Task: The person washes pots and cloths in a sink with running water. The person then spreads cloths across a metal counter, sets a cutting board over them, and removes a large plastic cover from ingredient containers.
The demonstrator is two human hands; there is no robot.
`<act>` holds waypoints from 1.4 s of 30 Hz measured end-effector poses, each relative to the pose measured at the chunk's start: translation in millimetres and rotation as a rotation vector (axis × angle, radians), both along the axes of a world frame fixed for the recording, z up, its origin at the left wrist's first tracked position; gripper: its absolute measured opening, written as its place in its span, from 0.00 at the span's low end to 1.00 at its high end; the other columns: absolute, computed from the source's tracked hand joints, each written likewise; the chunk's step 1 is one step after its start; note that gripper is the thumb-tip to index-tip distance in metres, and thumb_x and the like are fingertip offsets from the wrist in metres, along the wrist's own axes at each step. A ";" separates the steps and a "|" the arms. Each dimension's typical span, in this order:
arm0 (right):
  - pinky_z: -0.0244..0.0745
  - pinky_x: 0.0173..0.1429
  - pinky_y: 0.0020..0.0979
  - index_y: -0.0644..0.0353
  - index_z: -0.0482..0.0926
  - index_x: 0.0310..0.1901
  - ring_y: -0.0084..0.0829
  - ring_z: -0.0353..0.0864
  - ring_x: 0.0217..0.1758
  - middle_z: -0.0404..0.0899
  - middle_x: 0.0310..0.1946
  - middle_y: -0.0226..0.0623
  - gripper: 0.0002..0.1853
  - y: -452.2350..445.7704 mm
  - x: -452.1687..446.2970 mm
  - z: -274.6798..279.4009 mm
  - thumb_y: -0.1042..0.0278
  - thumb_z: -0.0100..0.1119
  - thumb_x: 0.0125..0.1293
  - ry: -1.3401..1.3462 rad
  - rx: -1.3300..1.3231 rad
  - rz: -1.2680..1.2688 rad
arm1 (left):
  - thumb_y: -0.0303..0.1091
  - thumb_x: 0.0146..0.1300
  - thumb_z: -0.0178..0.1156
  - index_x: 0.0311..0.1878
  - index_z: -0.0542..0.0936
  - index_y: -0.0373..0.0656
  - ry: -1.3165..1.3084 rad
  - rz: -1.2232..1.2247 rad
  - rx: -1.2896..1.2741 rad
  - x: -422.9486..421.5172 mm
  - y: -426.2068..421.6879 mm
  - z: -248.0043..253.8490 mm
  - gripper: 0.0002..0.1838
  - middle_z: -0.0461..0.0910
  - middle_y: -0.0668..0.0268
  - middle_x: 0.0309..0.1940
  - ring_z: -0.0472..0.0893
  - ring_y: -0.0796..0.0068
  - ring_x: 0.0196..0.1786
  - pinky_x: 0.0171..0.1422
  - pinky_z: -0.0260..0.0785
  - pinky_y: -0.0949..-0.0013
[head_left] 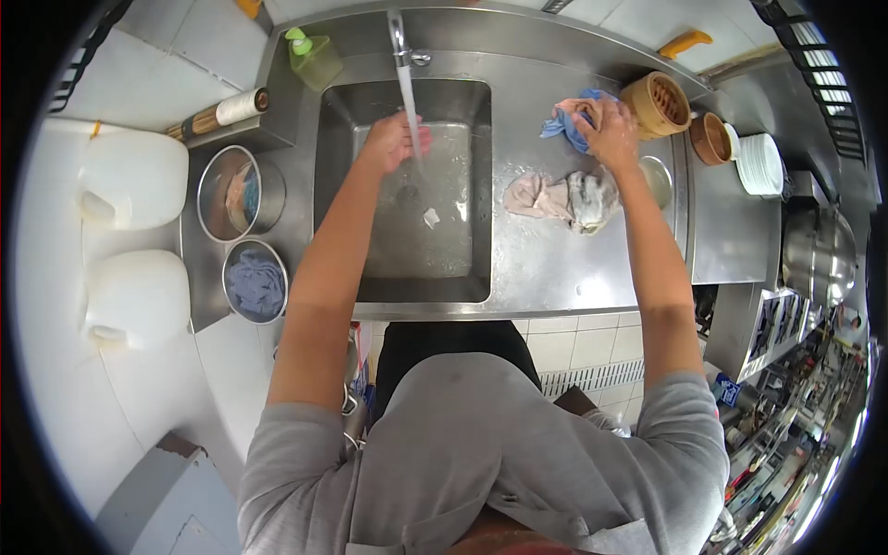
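My left hand [390,142] is inside the sink [407,296], beside and partly in the water stream from the tap [399,42]. Its fingers look loosely spread, with reddish fingertips showing past the stream, and I make out no object in it. On the steel counter to the right, my right hand [610,135] grips a bunched cloth [566,127], blue with a pinkish-beige part. Just below that hand lies a damp pale pink cloth [539,195] against a grey-white one [592,200]. A small white scrap [431,217] sits in the sink.
Left of the sink stand a steel pot [205,192] with scrubbers and a bowl of bluish cloth [256,282]. A green soap bottle [314,61] is at the back left corner. Bamboo steamers [657,104], a brown bowl [709,139] and stacked white plates [759,165] line the right.
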State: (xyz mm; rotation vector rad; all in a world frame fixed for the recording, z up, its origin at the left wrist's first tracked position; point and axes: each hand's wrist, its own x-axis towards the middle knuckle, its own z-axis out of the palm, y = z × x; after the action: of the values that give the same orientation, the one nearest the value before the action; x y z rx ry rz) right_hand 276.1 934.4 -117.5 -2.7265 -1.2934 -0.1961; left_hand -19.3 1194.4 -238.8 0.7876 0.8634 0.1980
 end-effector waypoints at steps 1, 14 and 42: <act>0.71 0.67 0.42 0.56 0.75 0.65 0.45 0.75 0.66 0.77 0.60 0.53 0.39 9.7 8.1 -13.2 0.35 0.63 0.59 -0.219 -0.017 -0.003 | 0.62 0.70 0.54 0.61 0.73 0.35 0.004 -0.038 0.033 1.0 -0.1 8.7 0.35 0.78 0.51 0.56 0.80 0.50 0.56 0.57 0.78 0.49; 0.79 0.52 0.40 0.57 0.85 0.45 0.45 0.85 0.45 0.86 0.41 0.44 0.21 119.1 -155.0 -5.6 0.58 0.71 0.49 0.915 0.129 0.579 | 0.63 0.68 0.55 0.61 0.73 0.46 -0.431 -0.014 -0.392 -4.6 -22.0 -19.8 0.32 0.78 0.61 0.55 0.78 0.52 0.59 0.57 0.73 0.32; 0.77 0.52 0.41 0.59 0.80 0.43 0.40 0.83 0.45 0.83 0.43 0.40 0.23 175.2 -218.7 -184.7 0.43 0.59 0.65 1.416 0.167 -0.132 | 0.63 0.74 0.45 0.55 0.76 0.49 -0.016 0.139 0.116 -107.2 -29.5 13.7 0.27 0.79 0.66 0.29 0.78 0.75 0.22 0.23 0.72 0.71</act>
State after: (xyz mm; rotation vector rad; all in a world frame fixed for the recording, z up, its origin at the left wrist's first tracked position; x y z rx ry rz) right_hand 57.4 1109.6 -302.3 -1.8899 -0.5717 1.2706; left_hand -126.5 1164.9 -225.1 0.8335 0.8981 0.3793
